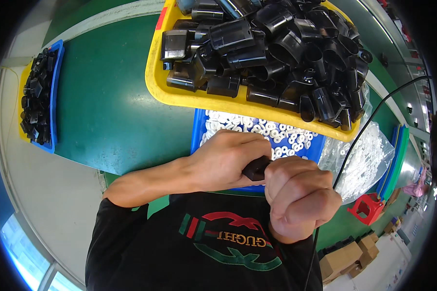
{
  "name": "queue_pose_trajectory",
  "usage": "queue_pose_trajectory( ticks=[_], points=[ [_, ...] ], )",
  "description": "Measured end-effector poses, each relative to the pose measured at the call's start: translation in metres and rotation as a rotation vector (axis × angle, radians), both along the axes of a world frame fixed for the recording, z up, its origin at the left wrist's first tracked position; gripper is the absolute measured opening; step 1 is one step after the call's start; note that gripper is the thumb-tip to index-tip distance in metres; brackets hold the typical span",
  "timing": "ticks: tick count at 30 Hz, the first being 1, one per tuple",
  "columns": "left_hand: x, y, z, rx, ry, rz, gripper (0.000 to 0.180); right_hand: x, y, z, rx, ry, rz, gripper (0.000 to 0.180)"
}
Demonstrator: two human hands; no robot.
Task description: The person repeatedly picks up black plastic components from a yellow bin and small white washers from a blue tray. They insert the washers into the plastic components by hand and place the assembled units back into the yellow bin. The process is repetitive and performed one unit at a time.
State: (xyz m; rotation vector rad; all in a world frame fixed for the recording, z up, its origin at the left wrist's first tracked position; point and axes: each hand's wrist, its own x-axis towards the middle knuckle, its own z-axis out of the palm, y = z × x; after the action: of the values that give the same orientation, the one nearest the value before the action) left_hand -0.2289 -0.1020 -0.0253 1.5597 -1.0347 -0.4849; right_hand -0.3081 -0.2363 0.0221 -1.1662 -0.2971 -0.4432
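Close in front of my chest, a small black plastic part is held between my two hands. My left hand is closed around its left side, fingers curled. Against its right end, my right hand is closed in a fist-like grip; its fingers hide what lies inside. Just beneath and beyond the hands is a blue tray with many white rings. Farther off, a yellow bin overhangs that tray, heaped with glossy black plastic housings.
On the far left of the green table stands a blue-and-yellow bin of black parts. A clear bag of white pieces lies on the right, with a black cable passing beside it. A red stool and cardboard boxes are on the floor.
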Motion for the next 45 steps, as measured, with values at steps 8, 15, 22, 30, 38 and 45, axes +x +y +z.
queue_pose_trajectory(
  ticks=[8, 15, 22, 30, 38, 45],
  points=[
    [0.028, 0.007, 0.024, 0.012, 0.023, -0.018, 0.022, -0.014, 0.002, 0.023, 0.071, -0.05, -0.281, 0.015],
    [0.033, 0.017, 0.032, -0.004, 0.01, 0.074, 0.02, -0.013, -0.043, 0.023, -0.797, -0.181, -0.438, 0.011],
    [0.049, 0.035, 0.073, 0.029, 0.097, 0.039, 0.028, -0.016, -0.046, -0.04, -1.476, 0.191, -0.475, 0.015],
    [0.075, 0.027, 0.123, 0.083, -0.385, 0.229, 0.03, -0.012, -0.044, -0.055, -1.438, 0.243, -0.544, 0.024],
    [0.093, 0.016, 0.124, 0.117, -0.353, 0.188, 0.039, -0.018, -0.047, -0.058, -1.398, 0.23, -0.557, 0.021],
    [0.127, 0.01, 0.117, -0.007, -0.17, 0.273, 0.048, -0.02, -0.052, -0.066, -1.393, 0.194, -0.584, 0.01]
  ],
)
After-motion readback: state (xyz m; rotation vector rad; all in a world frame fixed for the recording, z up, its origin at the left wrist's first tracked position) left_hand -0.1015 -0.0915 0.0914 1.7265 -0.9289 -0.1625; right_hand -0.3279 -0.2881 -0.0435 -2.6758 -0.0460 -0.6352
